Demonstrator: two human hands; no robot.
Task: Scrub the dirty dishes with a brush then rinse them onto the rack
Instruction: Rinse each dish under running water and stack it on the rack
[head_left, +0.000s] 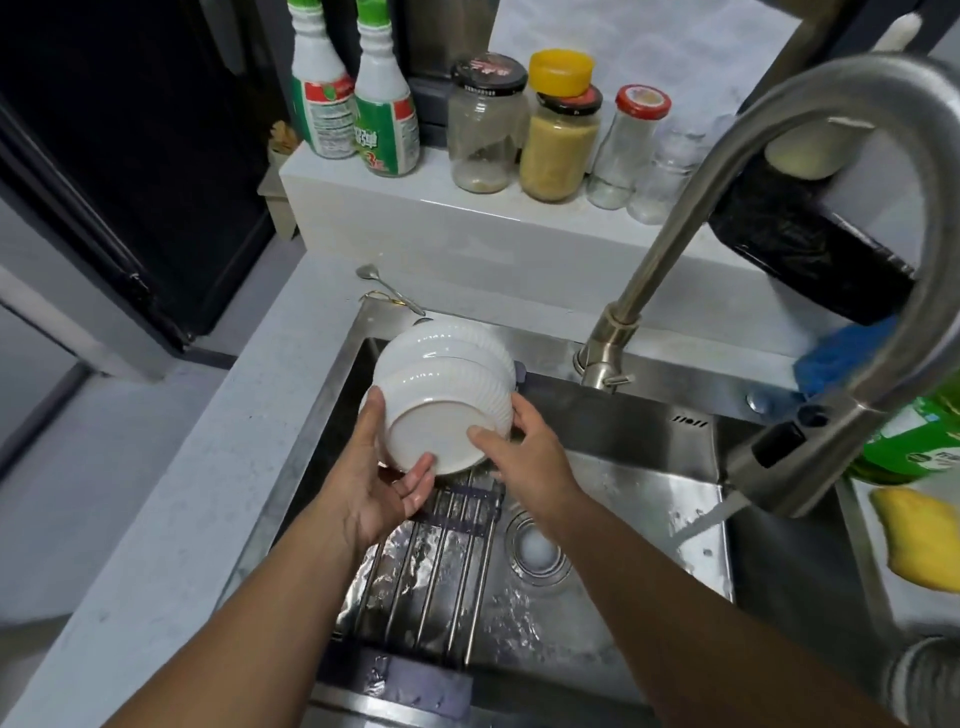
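A white ribbed bowl (439, 415) is upside down, tilted with its base toward me, stacked against another white ribbed bowl (441, 340) at the far end of the metal rod rack (431, 566) over the sink's left side. My left hand (387, 478) holds the near bowl's left and lower rim with curled fingers. My right hand (519, 452) grips its right side, thumb on the base. No brush is in view.
The steel faucet (810, 156) arches over the sink (613, 499) and water runs from its head at right. Jars and bottles (558, 140) stand on the back ledge. A spoon (387, 286) lies behind the sink. A yellow cloth (919, 540) and green bottle (914, 441) sit at right.
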